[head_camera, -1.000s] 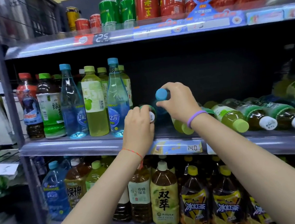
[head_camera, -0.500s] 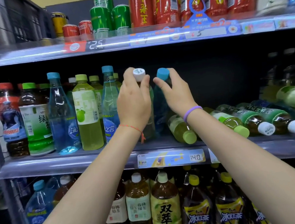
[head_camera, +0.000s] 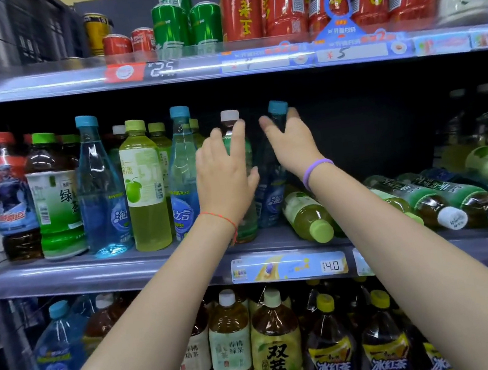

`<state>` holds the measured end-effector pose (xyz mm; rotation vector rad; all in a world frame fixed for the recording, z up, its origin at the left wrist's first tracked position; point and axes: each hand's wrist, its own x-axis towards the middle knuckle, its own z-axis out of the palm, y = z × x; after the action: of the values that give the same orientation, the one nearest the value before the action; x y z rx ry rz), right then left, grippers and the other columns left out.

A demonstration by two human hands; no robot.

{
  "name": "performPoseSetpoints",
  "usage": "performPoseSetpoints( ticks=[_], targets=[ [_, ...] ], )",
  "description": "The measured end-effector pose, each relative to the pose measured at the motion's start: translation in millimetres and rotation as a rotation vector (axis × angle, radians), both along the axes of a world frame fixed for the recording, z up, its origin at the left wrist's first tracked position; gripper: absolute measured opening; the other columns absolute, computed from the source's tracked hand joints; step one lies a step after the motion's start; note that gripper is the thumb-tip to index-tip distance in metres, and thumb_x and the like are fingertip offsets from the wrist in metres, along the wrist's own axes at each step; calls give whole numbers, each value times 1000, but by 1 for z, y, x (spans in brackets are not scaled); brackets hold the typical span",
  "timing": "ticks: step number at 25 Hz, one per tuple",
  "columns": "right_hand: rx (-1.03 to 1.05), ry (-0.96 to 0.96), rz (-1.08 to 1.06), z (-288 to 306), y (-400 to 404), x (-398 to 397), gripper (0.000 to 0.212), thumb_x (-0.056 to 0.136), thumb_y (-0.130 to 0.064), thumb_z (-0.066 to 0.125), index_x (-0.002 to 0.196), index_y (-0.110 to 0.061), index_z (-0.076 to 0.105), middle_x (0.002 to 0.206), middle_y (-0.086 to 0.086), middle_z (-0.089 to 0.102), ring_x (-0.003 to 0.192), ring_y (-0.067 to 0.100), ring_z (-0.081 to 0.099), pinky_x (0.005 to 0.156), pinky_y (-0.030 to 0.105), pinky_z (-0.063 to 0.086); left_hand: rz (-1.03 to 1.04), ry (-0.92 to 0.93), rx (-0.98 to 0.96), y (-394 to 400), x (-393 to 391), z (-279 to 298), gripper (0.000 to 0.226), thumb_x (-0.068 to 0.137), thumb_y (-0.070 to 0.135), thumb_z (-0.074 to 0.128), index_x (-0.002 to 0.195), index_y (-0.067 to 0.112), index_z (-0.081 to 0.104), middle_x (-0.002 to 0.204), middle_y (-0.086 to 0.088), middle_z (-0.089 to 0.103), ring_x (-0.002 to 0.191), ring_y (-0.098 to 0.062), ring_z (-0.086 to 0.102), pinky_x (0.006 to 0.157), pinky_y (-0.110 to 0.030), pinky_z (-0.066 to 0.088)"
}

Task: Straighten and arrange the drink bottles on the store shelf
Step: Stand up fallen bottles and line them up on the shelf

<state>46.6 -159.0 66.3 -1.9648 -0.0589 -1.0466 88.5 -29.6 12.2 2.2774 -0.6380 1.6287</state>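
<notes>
On the middle shelf point(head_camera: 93, 272) a green bottle with a white cap point(head_camera: 229, 116) and a blue bottle with a blue cap point(head_camera: 277, 107) stand upright side by side. My left hand point(head_camera: 225, 178) lies with straight fingers against the front of the white-capped bottle. My right hand point(head_camera: 289, 142) is spread at the blue bottle's neck, thumb on one side and fingers on the other, without a closed hold. To the right a yellow-green bottle point(head_camera: 307, 214) lies on its side with its cap toward me, and beyond it lie several tea bottles point(head_camera: 441, 203).
Upright bottles point(head_camera: 144, 184) fill the left of the middle shelf, right beside my left hand. Cans point(head_camera: 241, 7) stand on the top shelf just above. Large tea bottles point(head_camera: 277, 350) fill the shelf below. A dark gap opens behind the lying bottles.
Both bottles went from lying to standing upright. My hands slid off the caps and the fingers straightened, letting go of their grip.
</notes>
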Motion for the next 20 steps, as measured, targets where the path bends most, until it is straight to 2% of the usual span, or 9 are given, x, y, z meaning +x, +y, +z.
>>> performPoseSetpoints(
  ticks=[2, 4, 6, 9, 12, 14, 16, 18, 20],
  targets=[
    [-67, 62, -3, -1, 0, 4, 40, 95, -40, 59, 121, -10, 54, 104, 3, 64, 97, 22, 63, 78, 32, 49, 127, -67, 44, 3, -2, -2, 65, 82, 40, 63, 141, 18, 44, 132, -24, 52, 120, -40, 49, 107, -53, 32],
    [-81, 141, 21, -4, 2, 7, 37, 93, -44, 61, 112, -13, 59, 101, 4, 66, 93, 22, 64, 82, 36, 54, 148, -79, 57, 7, -2, -1, 61, 84, 41, 57, 140, 20, 45, 133, -23, 52, 124, -41, 46, 112, -56, 25],
    [-79, 210, 37, -4, 6, 6, 48, 93, -51, 57, 122, -13, 56, 110, 5, 65, 95, 22, 63, 86, 39, 53, 133, -72, 68, 12, -1, -1, 61, 87, 42, 53, 143, 19, 44, 137, -24, 51, 130, -41, 43, 116, -57, 21],
    [-149, 324, -31, -3, 14, 5, 70, 97, -57, 45, 145, -7, 35, 125, 5, 54, 102, 24, 56, 80, 32, 43, 131, -63, 78, 20, 0, -3, 61, 90, 42, 48, 146, 17, 41, 141, -26, 48, 137, -41, 38, 117, -57, 17],
    [-156, 418, -62, -3, 19, 7, 72, 101, -56, 36, 151, -6, 24, 135, 16, 52, 99, 24, 53, 78, 31, 40, 114, -71, 54, 21, -3, -6, 59, 93, 39, 46, 147, 17, 41, 140, -26, 48, 136, -41, 39, 117, -56, 16],
    [-124, 461, -44, -4, 21, 9, 71, 101, -57, 33, 151, -8, 27, 140, 15, 50, 102, 25, 53, 87, 34, 46, 102, -71, 54, 21, -6, -9, 57, 94, 37, 44, 147, 16, 40, 142, -26, 47, 138, -40, 38, 117, -56, 15],
    [-96, 497, -7, -5, 23, 9, 70, 101, -57, 32, 150, -7, 31, 143, 14, 49, 119, 30, 53, 101, 43, 46, 82, -60, 40, 22, -10, -12, 57, 93, 33, 44, 147, 16, 40, 145, -27, 44, 140, -40, 34, 117, -57, 16],
    [-114, 501, -14, -5, 21, 7, 64, 102, -55, 32, 141, -5, 44, 135, 14, 56, 117, 31, 56, 103, 44, 45, 36, -108, 16, 21, -17, -17, 56, 89, 27, 47, 143, 12, 46, 149, -25, 40, 142, -40, 31, 117, -57, 17],
    [-164, 471, -54, -4, 12, 0, 55, 104, -45, 34, 129, -1, 56, 124, 15, 62, 110, 32, 59, 101, 40, 45, -119, -221, 35, 14, -26, -22, 43, 86, 21, 50, 126, 8, 60, 144, -21, 48, 138, -38, 38, 115, -56, 23]
  ],
)
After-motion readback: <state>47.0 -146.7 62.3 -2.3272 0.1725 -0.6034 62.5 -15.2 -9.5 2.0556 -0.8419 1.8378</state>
